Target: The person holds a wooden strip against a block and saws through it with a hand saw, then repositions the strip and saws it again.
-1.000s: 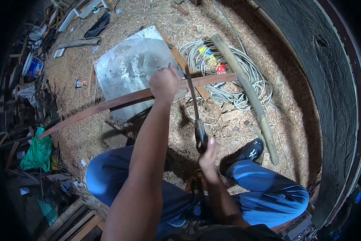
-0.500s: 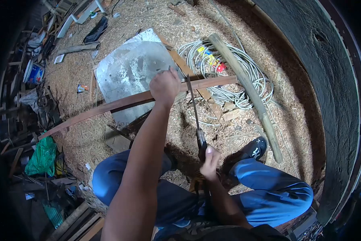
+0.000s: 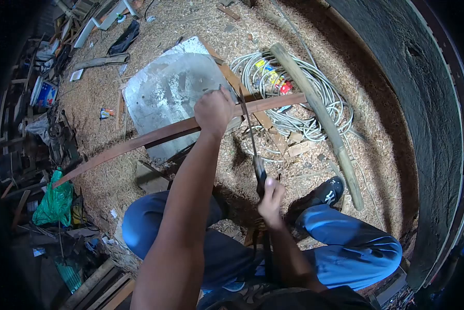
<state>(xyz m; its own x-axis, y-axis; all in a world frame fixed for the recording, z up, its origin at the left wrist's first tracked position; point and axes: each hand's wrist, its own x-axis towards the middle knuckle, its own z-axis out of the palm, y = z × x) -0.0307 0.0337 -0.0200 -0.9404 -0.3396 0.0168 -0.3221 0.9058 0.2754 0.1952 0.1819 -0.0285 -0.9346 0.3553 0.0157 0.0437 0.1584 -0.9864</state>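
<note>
A long reddish wooden strip point(image 3: 139, 140) runs across the view, its far left end over a green plastic bag point(image 3: 55, 201). My left hand point(image 3: 214, 111) is closed around the strip near its right part. My right hand point(image 3: 272, 200) grips the dark handle of a handsaw point(image 3: 251, 132). The saw's narrow blade crosses the strip just right of my left fist, pointing away from me. Whether the teeth have cut into the wood cannot be made out. Beneath the strip lies a grey, worn metal-like sheet point(image 3: 175, 77).
Coiled pale cable point(image 3: 340, 111) lies to the right, with a rough wooden pole point(image 3: 320, 113) across it. Wood shavings point(image 3: 379, 155) cover the ground. A large dark curved slab point(image 3: 423, 103) borders the right side. Scrap wood and clutter point(image 3: 15, 155) fill the left edge.
My right hand has pushed the saw forward, away from my body, so its tip reaches farther past the strip. My left hand stays on the strip, barely shifted.
</note>
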